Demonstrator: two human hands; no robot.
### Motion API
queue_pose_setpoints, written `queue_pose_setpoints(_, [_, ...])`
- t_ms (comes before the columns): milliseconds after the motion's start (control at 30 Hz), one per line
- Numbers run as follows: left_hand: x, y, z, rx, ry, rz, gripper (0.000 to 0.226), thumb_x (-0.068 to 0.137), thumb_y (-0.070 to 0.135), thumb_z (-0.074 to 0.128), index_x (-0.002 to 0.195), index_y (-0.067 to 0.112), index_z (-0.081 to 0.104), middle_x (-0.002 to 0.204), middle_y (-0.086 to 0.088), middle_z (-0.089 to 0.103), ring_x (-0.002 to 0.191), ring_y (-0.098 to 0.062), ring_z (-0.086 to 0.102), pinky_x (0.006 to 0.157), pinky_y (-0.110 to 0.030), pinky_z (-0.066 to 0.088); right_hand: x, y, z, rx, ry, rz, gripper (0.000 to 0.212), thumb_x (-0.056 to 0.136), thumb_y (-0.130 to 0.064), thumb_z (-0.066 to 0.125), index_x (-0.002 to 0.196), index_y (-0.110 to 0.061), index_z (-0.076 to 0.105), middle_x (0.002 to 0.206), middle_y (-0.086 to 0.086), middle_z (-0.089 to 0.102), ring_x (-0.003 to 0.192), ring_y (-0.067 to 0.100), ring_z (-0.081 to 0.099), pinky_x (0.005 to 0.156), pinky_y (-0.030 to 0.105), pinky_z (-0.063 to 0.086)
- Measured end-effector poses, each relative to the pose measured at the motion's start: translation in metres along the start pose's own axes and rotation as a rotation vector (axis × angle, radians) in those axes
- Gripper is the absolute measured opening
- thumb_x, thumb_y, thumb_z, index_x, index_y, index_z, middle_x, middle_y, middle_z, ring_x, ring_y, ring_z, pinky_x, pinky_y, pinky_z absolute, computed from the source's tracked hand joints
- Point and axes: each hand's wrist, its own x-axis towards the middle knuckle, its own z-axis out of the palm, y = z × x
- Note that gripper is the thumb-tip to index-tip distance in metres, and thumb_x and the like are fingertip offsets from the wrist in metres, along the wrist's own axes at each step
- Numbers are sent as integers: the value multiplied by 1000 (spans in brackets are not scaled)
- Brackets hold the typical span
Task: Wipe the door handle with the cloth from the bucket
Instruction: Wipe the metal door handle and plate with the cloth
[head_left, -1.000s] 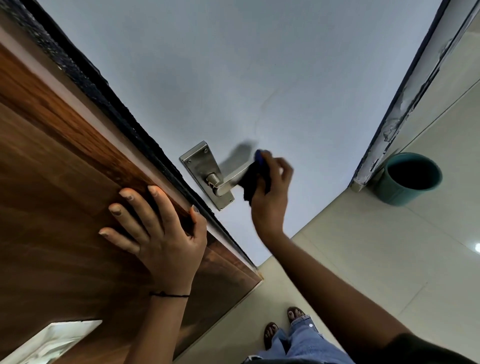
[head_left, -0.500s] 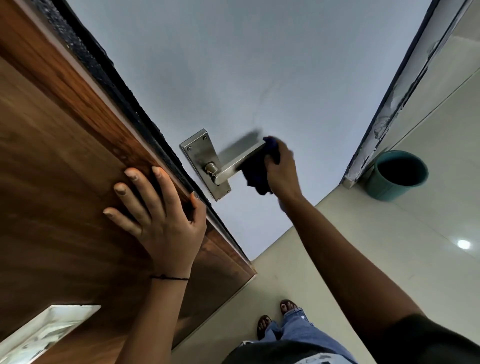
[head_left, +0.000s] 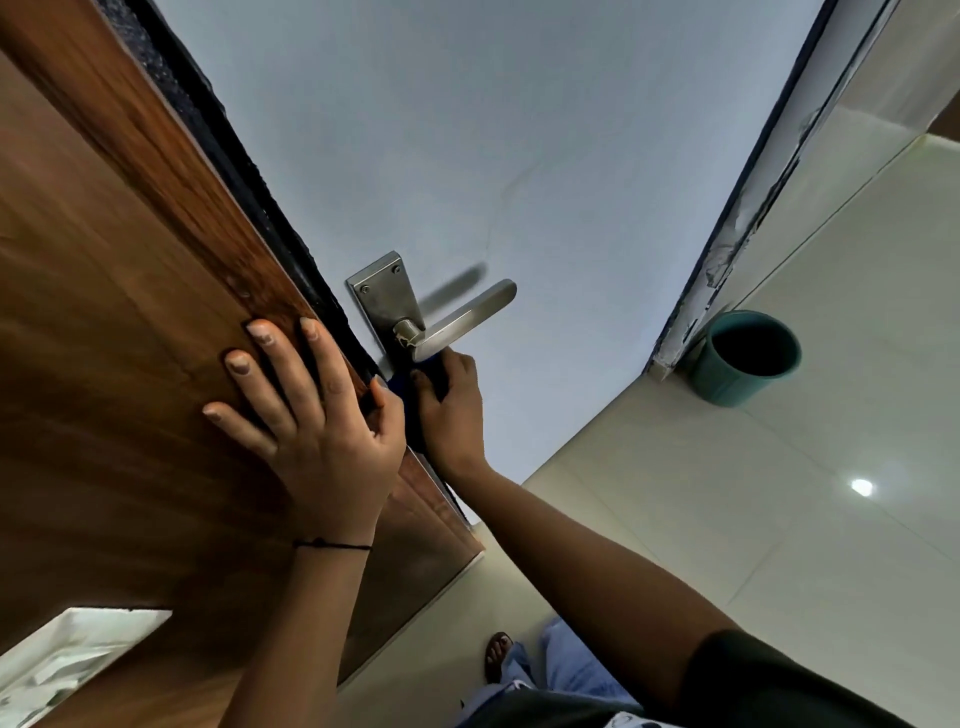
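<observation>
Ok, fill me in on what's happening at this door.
A person is cleaning the door handle. The right hand presses a dark blue cloth against the door just under the base of the lever, by the metal plate. The left hand lies flat on the door's wooden edge, thumb hooked round it. A green bucket stands on the floor by the door frame.

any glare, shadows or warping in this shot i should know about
Head view: strong wide-angle warping bends the door edge and frame; the lever handle throws a soft shadow on the grey door; a bright glare spot sits on the floor tiles; the bucket interior is dark.
</observation>
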Motion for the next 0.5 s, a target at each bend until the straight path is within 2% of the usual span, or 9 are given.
queue_pose_setpoints(67, [-1, 9, -1, -40, -31, -46, 85, 86, 29, 55, 151, 7, 4, 144, -32, 21, 131, -48, 14, 115, -43, -17, 9, 3, -2, 27, 42, 41, 36, 92, -17, 55, 127, -16, 48, 128, 5, 55, 113, 20, 57, 93, 24, 44])
queue_pose_setpoints(167, [-6, 31, 0, -180, -89, -101, 81, 83, 23, 59, 146, 3, 12, 141, -42, 20, 132, -50, 8, 117, -41, -15, 23, 18, -22, -80, -14, 48, 33, 88, -21, 58, 119, -20, 47, 121, 4, 58, 103, 25, 62, 90, 40, 52])
queue_pose_setpoints(233, [-9, 57, 3, -256, -125, -76, 82, 82, 22, 60, 146, 4, 11, 144, -36, 15, 137, -44, 5, 118, -39, -12, 33, 27, -60, -115, -36, 71, 33, 88, -25, 60, 118, -19, 48, 119, 3, 59, 103, 26, 62, 90, 40, 52])
queue_pose_setpoints(300, [-10, 91, 10, -381, -185, -24, 77, 83, 22, 56, 147, 4, 17, 149, -28, 18, 144, -36, 5, 120, -39, -5, 45, 36, -110, -81, -34, 55, 33, 89, -24, 62, 119, -18, 50, 115, -3, 59, 104, 22, 63, 88, 35, 52])
queue_pose_setpoints(400, [-13, 171, 27, -640, -396, -2, 55, 90, 26, 48, 140, 4, 41, 147, -15, 42, 142, -28, 29, 121, -42, 14, 60, 42, -204, 23, 9, 38, 30, 90, -21, 62, 117, -19, 50, 112, -9, 58, 97, 19, 65, 75, 30, 56])
queue_pose_setpoints(467, [-17, 233, 31, -902, -659, -134, 47, 91, 37, 46, 129, 10, 55, 134, -6, 58, 131, -21, 48, 116, -40, 31, 65, 48, -270, 100, 59, 53, 29, 90, -19, 63, 115, -18, 50, 110, -9, 59, 94, 13, 63, 72, 21, 53])
queue_pose_setpoints(500, [-16, 269, 29, -1045, -805, -223, 44, 91, 40, 49, 124, 14, 58, 127, -2, 62, 123, -15, 54, 110, -36, 39, 70, 50, -306, 139, 84, 66, 28, 88, -20, 64, 113, -18, 51, 110, -7, 60, 97, 14, 63, 76, 24, 53])
